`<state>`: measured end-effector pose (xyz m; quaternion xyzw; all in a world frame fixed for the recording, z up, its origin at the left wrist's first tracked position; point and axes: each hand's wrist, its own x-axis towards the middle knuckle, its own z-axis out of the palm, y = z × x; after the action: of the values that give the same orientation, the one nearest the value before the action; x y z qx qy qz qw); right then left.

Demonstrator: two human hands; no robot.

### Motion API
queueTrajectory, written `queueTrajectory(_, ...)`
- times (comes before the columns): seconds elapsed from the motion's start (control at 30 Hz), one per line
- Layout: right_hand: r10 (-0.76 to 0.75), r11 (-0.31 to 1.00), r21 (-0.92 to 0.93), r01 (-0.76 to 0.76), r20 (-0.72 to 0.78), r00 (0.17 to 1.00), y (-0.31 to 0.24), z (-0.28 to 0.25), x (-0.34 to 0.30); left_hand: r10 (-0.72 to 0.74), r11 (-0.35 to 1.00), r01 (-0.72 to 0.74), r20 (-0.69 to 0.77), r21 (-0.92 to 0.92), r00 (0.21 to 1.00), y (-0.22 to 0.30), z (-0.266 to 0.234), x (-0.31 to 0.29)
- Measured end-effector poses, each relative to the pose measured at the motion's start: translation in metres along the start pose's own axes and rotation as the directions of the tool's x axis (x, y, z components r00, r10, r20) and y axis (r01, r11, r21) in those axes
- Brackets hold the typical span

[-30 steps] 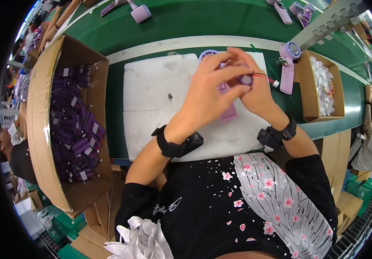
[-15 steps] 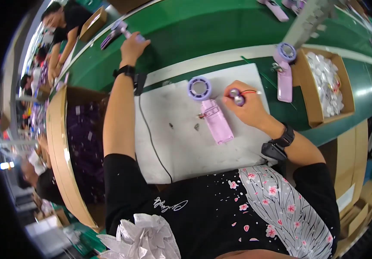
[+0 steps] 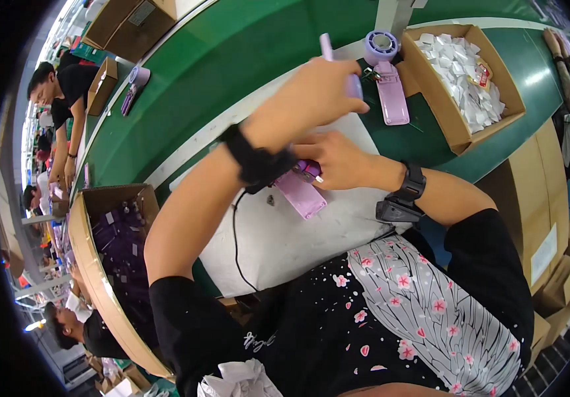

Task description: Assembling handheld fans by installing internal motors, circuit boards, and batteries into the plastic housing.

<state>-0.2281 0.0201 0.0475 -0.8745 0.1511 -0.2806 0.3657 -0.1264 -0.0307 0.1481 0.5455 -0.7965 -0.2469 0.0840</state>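
My left hand is closed around a light purple handheld fan, held above the far part of the white work sheet. Most of that fan is hidden by the fingers. Below it, my right hand has its fingers closed on a small purple and silver motor. The motor sits over the upper end of a pink fan body lying on the sheet. My left wrist and arm cover that body's round head. Further right, another pink fan with a purple ring head lies beside the sheet.
An open carton of white pieces stands at the right. To the left is a carton full of dark purple parts. A green conveyor runs across the back, carrying another fan. Co-workers sit at the left. A black cable crosses the sheet.
My left hand has come from the conveyor to above the sheet, bringing a fan with it. My right hand has moved left with the motor, over the pink body. The view has turned.
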Motion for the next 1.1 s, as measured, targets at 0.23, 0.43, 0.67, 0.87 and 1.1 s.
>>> queueTrajectory(0.23, -0.123, 0.991, 0.019, 0.133, -0.267, 0.956, 0.002, 0.018, 0.002, 0.151, 0.988, -0.151, 0.005, 0.031, 0.988, 0.007, 0.027, 0.007)
queueTrajectory(0.43, 0.034, 0.997, 0.07, -0.031, -0.033, 0.999, -0.008, 0.002, 0.002, 0.116, 0.987, -0.143, -0.314, -0.067, 0.942, -0.012, -0.023, -0.062)
queueTrajectory(0.67, -0.061, 0.99, -0.131, 0.05, -0.079, 0.995, -0.011, 0.01, 0.0, -0.591, 0.807, 0.51, -0.389, -0.299, 0.707, -0.035, 0.03, -0.201)
queueTrajectory(0.87, 0.011, 0.99, -0.137, -0.023, -0.083, 0.996, -0.019, 0.015, 0.001, -0.417, 0.836, 0.199, -0.355, -0.511, 0.837, -0.055, 0.073, -0.181)
queueTrajectory(1.1, 0.075, 0.978, -0.194, -0.075, -0.01, 0.997, -0.031, 0.017, 0.002, -0.363, 0.754, 0.108, -0.274, -0.647, 0.89, -0.072, 0.066, -0.189)
